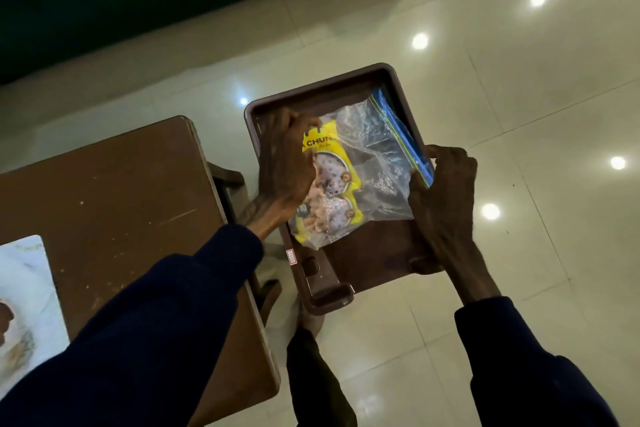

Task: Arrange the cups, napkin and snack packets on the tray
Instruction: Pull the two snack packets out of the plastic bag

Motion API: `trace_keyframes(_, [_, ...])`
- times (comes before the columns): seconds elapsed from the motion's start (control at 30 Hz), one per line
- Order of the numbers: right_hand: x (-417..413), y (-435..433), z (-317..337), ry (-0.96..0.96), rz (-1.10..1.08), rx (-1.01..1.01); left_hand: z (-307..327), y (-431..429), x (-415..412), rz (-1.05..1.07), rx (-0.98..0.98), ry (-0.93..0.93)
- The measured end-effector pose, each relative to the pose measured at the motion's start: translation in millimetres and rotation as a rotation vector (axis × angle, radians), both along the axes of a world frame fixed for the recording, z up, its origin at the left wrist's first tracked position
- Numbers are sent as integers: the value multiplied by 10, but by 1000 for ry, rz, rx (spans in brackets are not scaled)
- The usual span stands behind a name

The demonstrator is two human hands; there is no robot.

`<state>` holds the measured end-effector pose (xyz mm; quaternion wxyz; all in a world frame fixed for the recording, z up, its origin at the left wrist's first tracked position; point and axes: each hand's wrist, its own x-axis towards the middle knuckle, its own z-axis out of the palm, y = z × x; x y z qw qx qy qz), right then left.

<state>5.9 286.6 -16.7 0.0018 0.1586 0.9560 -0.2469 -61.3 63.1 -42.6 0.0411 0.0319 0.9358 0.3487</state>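
Two hands in view, both over a brown tray (322,87) at frame centre-right. Tray sits above a glossy tiled floor (519,80); what bears it can't be told. Clear zip bag (377,163) w/ blue seal strip lies on tray, seal edge toward right rim. Yellow snack packets (341,180) inside bag, at its left half; count unclear. Left hand (285,163) rests on bag's left side, fingers curled down onto plastic near tray's upper-left corner. Right hand (445,191) at tray's right rim, thumb and fingers pinching bag's seal edge. Both forearms in dark blue sleeves (194,291). Brown table (114,184) at frame left, just beside tray, surface scuffed. White printed sheet (24,291) lies on table at far left edge, partly cut off. Cups, napkin: can't tell.
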Motion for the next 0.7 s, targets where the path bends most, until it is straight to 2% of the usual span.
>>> trace_keyframes(0.1, [50,49,-96,-119,9,34,-52,71,314,11,133,-151])
trace_keyframes(0.17, [78,57,-125,-208,-4,29,-115,42,470,-41,87,-267])
trace_keyframes(0.23, [102,42,-122,-249,-26,20,-168,-9,525,-63,72,-300])
trace_keyframes(0.33, [98,-14,-70,-297,-68,-26,-128,-25,468,42,171,-351])
trace_keyframes(0.5, [126,-136,-30,-243,-34,-179,-25,4,314,176,290,-537])
trace_keyframes(0.7, [129,-244,-147,-196,4,-12,-27,-91,343,118,275,-565])
